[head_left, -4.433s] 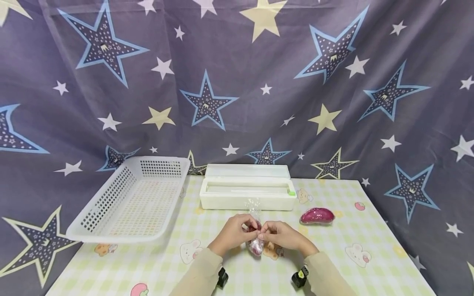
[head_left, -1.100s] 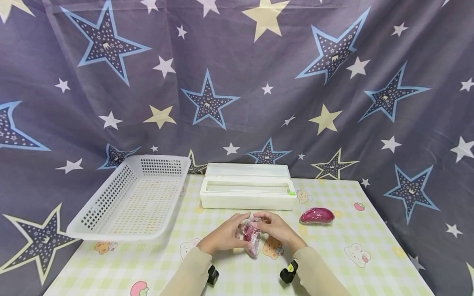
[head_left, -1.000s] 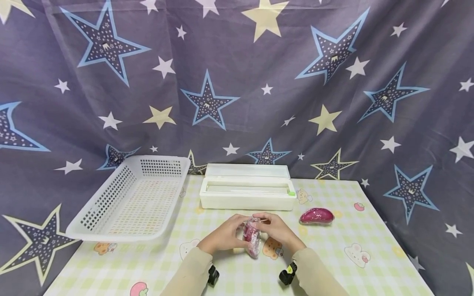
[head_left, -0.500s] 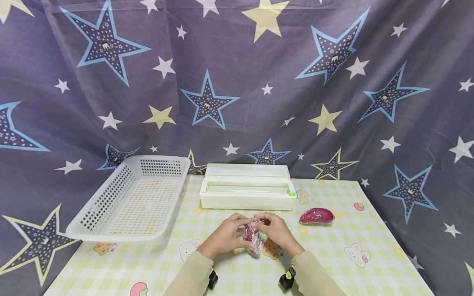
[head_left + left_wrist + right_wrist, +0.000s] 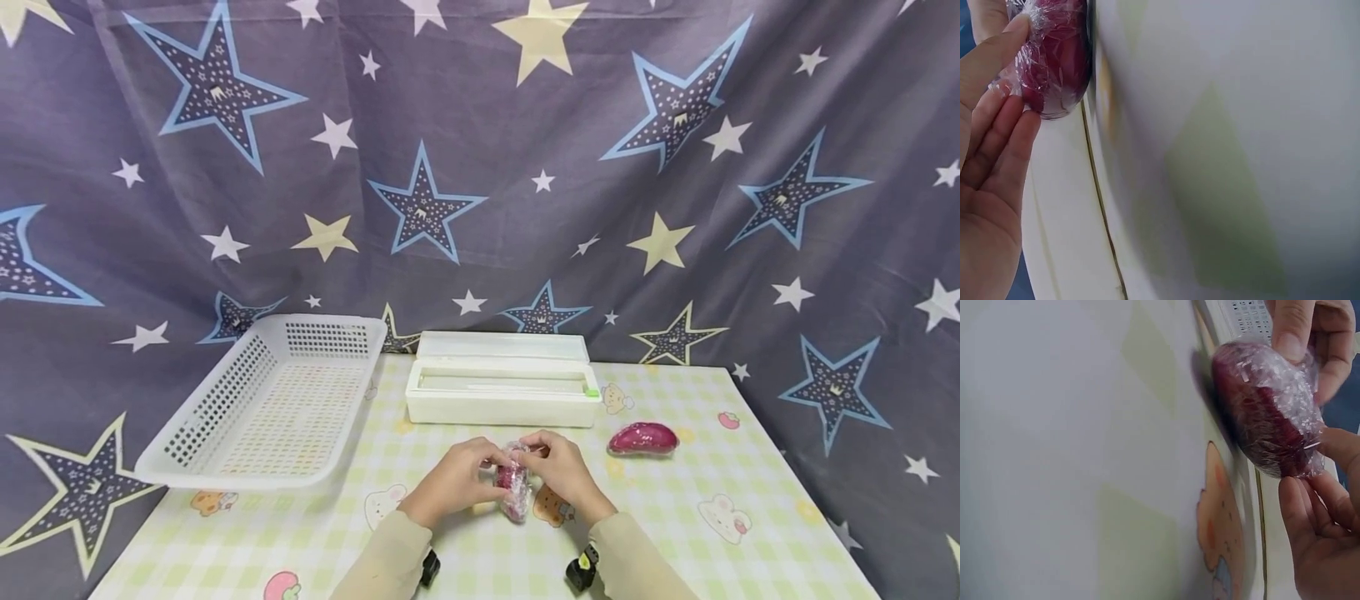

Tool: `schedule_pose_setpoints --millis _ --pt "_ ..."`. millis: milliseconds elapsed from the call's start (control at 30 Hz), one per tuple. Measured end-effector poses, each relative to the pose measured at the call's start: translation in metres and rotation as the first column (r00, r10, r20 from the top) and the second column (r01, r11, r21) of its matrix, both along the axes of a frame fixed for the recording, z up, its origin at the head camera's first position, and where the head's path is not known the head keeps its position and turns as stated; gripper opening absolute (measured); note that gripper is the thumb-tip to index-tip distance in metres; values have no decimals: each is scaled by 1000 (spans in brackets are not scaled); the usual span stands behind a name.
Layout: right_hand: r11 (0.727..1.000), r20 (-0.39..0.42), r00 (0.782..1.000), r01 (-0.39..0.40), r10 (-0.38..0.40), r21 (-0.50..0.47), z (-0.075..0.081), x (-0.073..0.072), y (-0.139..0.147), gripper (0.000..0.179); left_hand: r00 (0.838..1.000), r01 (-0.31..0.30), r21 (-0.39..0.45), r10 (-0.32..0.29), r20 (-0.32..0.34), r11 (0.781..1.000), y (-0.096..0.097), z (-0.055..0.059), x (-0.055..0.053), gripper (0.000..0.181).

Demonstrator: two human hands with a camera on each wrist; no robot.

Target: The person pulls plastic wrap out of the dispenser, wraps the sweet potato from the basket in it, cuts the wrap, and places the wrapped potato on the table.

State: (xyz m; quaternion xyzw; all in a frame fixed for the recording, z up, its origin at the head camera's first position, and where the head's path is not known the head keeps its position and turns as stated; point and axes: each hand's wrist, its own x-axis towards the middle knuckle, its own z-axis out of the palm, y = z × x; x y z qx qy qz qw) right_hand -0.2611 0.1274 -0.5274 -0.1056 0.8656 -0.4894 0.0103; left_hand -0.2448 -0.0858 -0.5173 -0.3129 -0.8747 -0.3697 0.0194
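Between both hands, close over the table, a purple-red sweet potato (image 5: 512,478) wrapped in crinkled cling film (image 5: 1288,387) stands lengthwise. My left hand (image 5: 453,479) grips it from the left, the thumb along its near side and the fingers near the far end. From the right, my right hand (image 5: 562,471) pinches the bunched film at the far end with thumb and fingers. The right wrist view shows the fingertips (image 5: 1290,485) at the edge of the wrapping. A second film-wrapped sweet potato (image 5: 642,438), smooth and shiny, lies on the table to the right.
Behind the hands sits a white cling film box (image 5: 502,409), its lid raised and a green tab (image 5: 592,392) at its right end. A white perforated basket (image 5: 258,481) stands at left on the checked tablecloth (image 5: 757,492). A star-patterned curtain (image 5: 480,125) hangs behind.
Earlier, film stuck out past the sweet potato's far end and both hands pinched over its middle. That film is now gathered in, and the hands hold the sides. Within the last second, fingers shift slightly.
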Motion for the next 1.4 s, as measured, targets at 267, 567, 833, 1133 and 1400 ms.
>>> schedule_pose_setpoints --millis 267,567,833,1133,1400 --pt "1000 -17 1000 17 -18 -19 1 2 -3 27 997 79 8 -79 2 997 -1 0 -2 27" --pt "1000 -107 994 14 -14 1 -3 6 1 9 995 102 22 -102 2 995 4 -1 -4 7" --pt "994 -107 988 -105 107 25 1 13 13 6 998 51 14 -51 -23 999 8 -3 -6 8" --pt "976 -32 975 -218 218 15 3 20 22 10 1000 28 43 -28 8 999 6 -3 -6 8" --pt "976 -13 976 -218 218 17 2 21 22 12 999 21 56 -23 42 998 1 -4 -6 11"
